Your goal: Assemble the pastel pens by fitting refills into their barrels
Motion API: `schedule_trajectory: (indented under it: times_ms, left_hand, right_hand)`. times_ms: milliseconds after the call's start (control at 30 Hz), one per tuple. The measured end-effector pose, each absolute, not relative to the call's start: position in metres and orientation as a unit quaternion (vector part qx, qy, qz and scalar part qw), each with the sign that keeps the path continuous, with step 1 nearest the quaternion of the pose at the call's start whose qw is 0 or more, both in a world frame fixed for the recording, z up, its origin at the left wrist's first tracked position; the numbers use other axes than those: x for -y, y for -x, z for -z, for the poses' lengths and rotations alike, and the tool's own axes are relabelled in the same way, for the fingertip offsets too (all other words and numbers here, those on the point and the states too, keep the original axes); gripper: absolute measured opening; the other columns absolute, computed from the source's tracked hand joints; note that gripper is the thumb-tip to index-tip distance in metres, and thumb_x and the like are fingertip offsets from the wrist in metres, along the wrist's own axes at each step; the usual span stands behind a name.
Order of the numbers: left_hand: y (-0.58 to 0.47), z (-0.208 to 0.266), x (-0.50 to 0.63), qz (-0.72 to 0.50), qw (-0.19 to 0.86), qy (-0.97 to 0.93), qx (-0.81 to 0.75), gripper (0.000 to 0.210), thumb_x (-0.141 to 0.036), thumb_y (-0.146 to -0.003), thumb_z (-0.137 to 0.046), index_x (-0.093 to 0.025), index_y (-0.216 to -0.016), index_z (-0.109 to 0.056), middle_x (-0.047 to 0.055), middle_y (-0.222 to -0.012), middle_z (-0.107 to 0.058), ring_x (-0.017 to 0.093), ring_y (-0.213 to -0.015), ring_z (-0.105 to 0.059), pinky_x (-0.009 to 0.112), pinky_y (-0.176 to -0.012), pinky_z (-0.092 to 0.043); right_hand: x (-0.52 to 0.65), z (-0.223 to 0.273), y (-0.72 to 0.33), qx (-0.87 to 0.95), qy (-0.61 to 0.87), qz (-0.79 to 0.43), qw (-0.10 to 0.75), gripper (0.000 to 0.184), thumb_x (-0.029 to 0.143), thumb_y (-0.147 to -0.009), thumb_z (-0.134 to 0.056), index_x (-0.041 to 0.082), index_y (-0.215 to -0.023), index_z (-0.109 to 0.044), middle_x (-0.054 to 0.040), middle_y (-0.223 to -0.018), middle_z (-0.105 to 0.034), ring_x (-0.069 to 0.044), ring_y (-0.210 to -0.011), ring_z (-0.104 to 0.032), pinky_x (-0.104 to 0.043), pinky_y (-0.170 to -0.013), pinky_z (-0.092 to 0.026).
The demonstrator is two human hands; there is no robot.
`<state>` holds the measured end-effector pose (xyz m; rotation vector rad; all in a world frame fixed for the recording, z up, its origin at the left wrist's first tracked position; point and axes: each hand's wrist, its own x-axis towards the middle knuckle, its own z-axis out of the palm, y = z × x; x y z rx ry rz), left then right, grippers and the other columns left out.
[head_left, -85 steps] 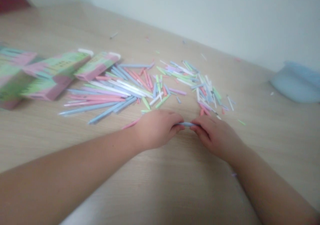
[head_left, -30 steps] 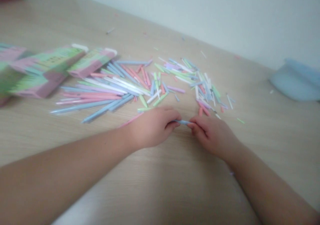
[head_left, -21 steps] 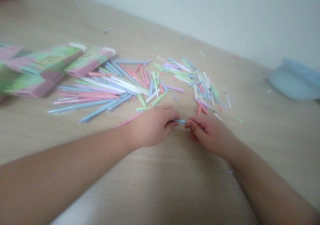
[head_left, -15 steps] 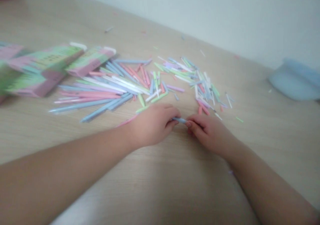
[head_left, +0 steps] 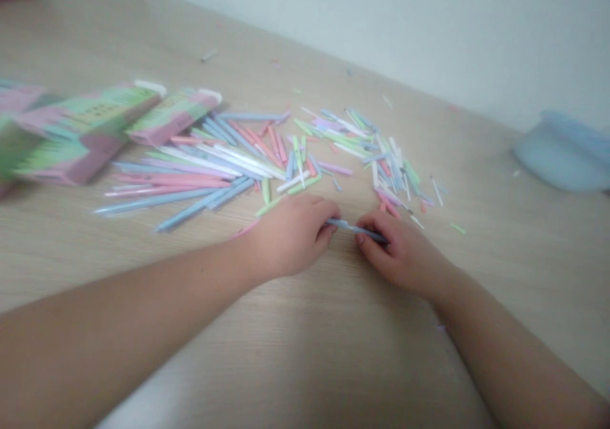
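A slim light-blue pen (head_left: 344, 224) bridges the short gap between my two hands, just above the table. My left hand (head_left: 298, 233) is closed around its left end, back of the hand upward. My right hand (head_left: 405, 245) pinches the right end, with a stretch of blue showing between thumb and forefinger. Whether it is one piece or two parts meeting is too blurred to tell. Just beyond my left hand lie green pen pieces (head_left: 305, 184). Pink pieces (head_left: 389, 205) lie beyond my right fingers.
Long pastel pens (head_left: 185, 181) fan out at the left. Short pen parts (head_left: 395, 165) are scattered to the right of them. Printed pink-and-green boxes (head_left: 174, 117) stand at far left. A pale blue pouch-like object (head_left: 562, 152) sits by the white wall (head_left: 429, 35).
My right fingers have opened slightly and shifted along the blue pen, so more of it shows there. My left hand has barely moved.
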<state>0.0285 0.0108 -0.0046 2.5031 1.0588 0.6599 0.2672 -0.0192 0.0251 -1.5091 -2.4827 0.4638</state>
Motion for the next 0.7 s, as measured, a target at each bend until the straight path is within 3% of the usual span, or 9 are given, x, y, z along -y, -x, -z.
schedule_trajectory:
  times_ms: [233, 433, 700]
  left_hand:
    - [-0.030, 0.002, -0.009, -0.222, 0.154, -0.883, -0.384, 0.017, -0.030, -0.097, -0.052, -0.020, -0.099, -0.066, 0.006, -0.096, -0.069, 0.025, -0.094, -0.065, 0.039, -0.084, -0.049]
    - [-0.029, 0.001, -0.008, -0.214, 0.153, -0.883, -0.389, 0.031, -0.044, -0.099, -0.054, -0.019, -0.082, -0.064, 0.006, -0.087, -0.067, 0.023, -0.088, -0.063, 0.036, -0.077, -0.045]
    - [-0.031, 0.003, -0.009, -0.224, 0.134, -0.875, -0.409, 0.033, -0.042, -0.098, -0.053, -0.021, -0.075, -0.060, 0.004, -0.076, -0.064, 0.022, -0.079, -0.061, 0.036, -0.072, -0.041]
  right_hand:
    - [0.021, -0.025, -0.264, 0.851, 0.492, -0.151, 0.104, 0.012, 0.028, -0.100, -0.053, 0.021, -0.102, -0.063, -0.0034, -0.087, -0.067, -0.020, -0.077, -0.058, -0.033, -0.073, -0.043]
    - [0.023, -0.023, -0.260, 0.859, 0.482, -0.143, 0.094, 0.020, 0.035, -0.103, -0.052, 0.021, -0.101, -0.065, -0.0045, -0.090, -0.070, -0.020, -0.079, -0.061, -0.032, -0.071, -0.042]
    - [0.021, -0.037, -0.270, 0.877, 0.463, -0.115, 0.066, 0.022, 0.035, -0.105, -0.051, 0.025, -0.108, -0.070, -0.0036, -0.092, -0.075, -0.022, -0.086, -0.066, -0.034, -0.078, -0.043]
